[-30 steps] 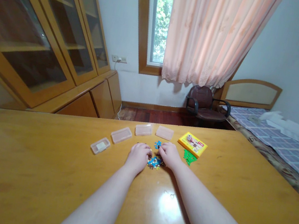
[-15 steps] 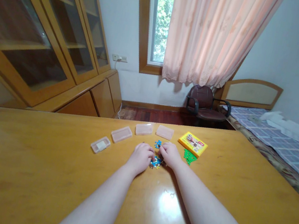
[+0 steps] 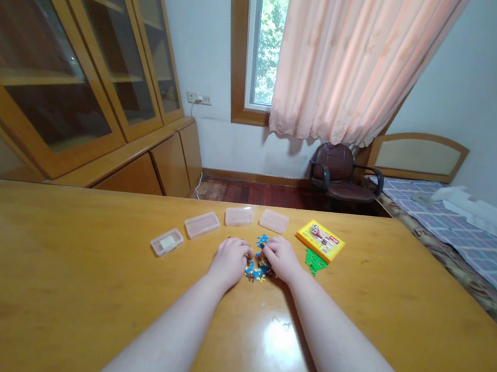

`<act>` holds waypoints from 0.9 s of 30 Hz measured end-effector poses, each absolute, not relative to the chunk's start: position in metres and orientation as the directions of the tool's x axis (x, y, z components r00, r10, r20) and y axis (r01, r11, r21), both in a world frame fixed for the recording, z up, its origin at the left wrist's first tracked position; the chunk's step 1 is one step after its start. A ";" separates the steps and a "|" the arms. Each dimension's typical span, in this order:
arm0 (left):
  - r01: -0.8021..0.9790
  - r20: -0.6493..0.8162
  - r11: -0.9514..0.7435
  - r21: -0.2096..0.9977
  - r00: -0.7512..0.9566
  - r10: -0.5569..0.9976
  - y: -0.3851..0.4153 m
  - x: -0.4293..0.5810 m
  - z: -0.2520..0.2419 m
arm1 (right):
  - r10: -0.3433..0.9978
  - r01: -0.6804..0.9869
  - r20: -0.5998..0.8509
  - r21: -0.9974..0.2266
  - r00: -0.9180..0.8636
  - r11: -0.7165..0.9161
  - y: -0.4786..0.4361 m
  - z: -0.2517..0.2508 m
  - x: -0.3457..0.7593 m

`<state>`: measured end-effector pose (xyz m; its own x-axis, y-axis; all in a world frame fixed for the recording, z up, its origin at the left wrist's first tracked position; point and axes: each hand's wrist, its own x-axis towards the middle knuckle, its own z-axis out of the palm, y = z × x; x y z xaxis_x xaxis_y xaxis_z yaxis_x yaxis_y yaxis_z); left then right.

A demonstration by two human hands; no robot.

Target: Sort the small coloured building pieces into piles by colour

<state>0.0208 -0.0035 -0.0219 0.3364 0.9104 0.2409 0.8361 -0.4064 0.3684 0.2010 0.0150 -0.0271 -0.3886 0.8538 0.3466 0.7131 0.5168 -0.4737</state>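
A mixed pile of small toy building pieces (image 3: 255, 271) in blue, white, yellow and brown lies on the wooden table between my two hands. My left hand (image 3: 230, 260) rests at the pile's left side, its fingers curled together. Across from it, my right hand (image 3: 282, 258) bends its fingers down over the pile's right edge, where dark pieces show by the fingertips. What either hand pinches is too small to make out. Just beyond the fingers sits a little group of blue pieces (image 3: 263, 239). Green pieces (image 3: 314, 262) lie together to the right of my right hand.
Several clear plastic boxes stand in an arc behind the hands, among them a small one (image 3: 167, 242) with a white item inside and a larger one (image 3: 202, 225). A yellow printed box (image 3: 320, 240) lies beside the green pieces. Beyond the table (image 3: 44, 278) is an armchair (image 3: 340, 173).
My left hand has shifted slightly left, away from the pile's middle, so more of the pile shows. The right hand has moved a touch left and stays over the pile's right edge.
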 end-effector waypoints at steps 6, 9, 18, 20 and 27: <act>0.809 0.260 -0.443 0.387 0.365 0.894 -0.003 0.021 -0.022 | 0.883 0.786 0.338 -0.421 -0.326 0.452 0.015 -0.028 0.199; 0.808 0.252 -0.453 0.378 0.381 0.890 -0.003 0.021 -0.023 | 0.884 0.782 0.347 -0.433 -0.314 0.448 0.015 -0.028 0.200; 0.856 0.268 -0.360 0.370 0.273 0.924 -0.001 0.019 -0.025 | 0.731 0.542 0.375 -0.498 -0.570 0.677 0.011 -0.026 0.201; 0.844 0.293 -0.371 0.386 0.269 0.917 -0.001 0.019 -0.024 | 0.711 0.534 0.371 -0.478 -0.598 0.698 0.010 -0.026 0.200; 0.810 0.311 -0.428 0.402 0.319 0.895 -0.002 0.019 -0.021 | 0.815 0.725 0.354 -0.381 -0.459 0.574 0.012 -0.028 0.200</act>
<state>0.0191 -0.0023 -0.0214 0.3188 0.8952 0.3113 0.8097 -0.4280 0.4016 0.1999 0.0122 -0.0281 -0.4593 0.8149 0.3536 0.7249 0.5739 -0.3810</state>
